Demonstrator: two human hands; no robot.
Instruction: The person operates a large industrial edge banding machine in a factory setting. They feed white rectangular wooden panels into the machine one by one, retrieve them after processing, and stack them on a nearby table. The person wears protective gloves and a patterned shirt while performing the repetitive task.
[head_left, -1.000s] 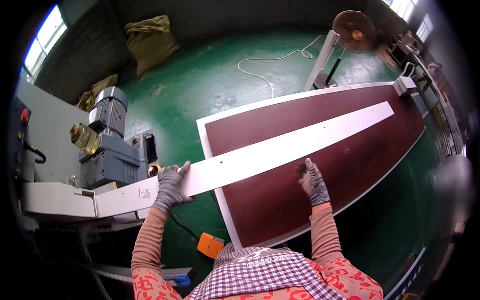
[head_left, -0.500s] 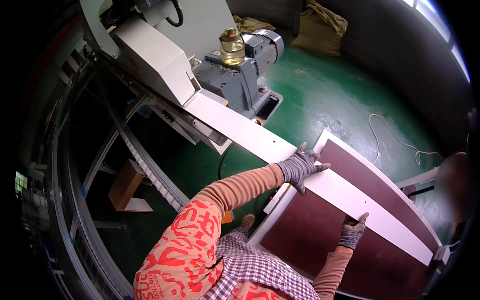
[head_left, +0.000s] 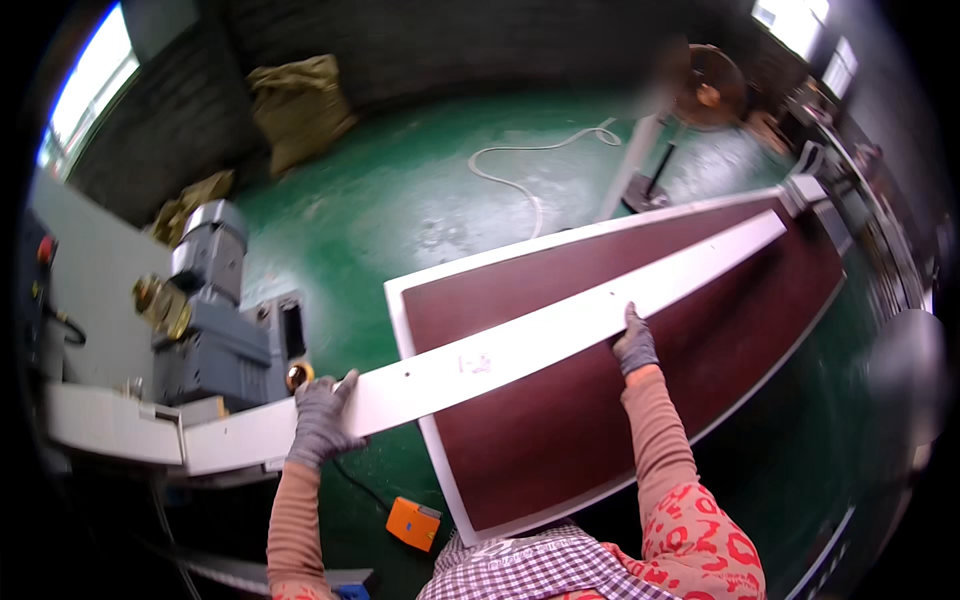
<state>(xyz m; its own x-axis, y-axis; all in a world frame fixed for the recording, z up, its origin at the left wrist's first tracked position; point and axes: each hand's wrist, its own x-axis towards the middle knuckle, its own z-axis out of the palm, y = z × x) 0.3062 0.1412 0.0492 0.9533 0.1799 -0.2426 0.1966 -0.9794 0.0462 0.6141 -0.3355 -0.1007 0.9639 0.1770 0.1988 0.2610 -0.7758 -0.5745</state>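
A long white board (head_left: 540,345) with small holes slants across the view, from the machine at left to the far right. My left hand (head_left: 322,425), in a grey striped glove, lies across the board near the machine and grips it, its thumb apart from the fingers. My right hand (head_left: 636,345), also gloved, holds the near edge farther along, thumb on top and the other fingers mostly hidden beneath. Under the board's right part stands a table with a dark red top (head_left: 560,430) and white rim. At left, the board meets the machine's white housing (head_left: 115,428).
A grey motor (head_left: 212,245) and a bottle (head_left: 163,305) are beside the machine. An orange foot pedal (head_left: 413,523) lies on the green floor. Beyond the table are a pale cable (head_left: 500,178), a fan (head_left: 708,88) and a woven sack (head_left: 298,110).
The view has swung right, so the machine now sits at the left edge. My left hand has gone from spread flat on the board to gripping it nearer the machine; my right still holds its edge.
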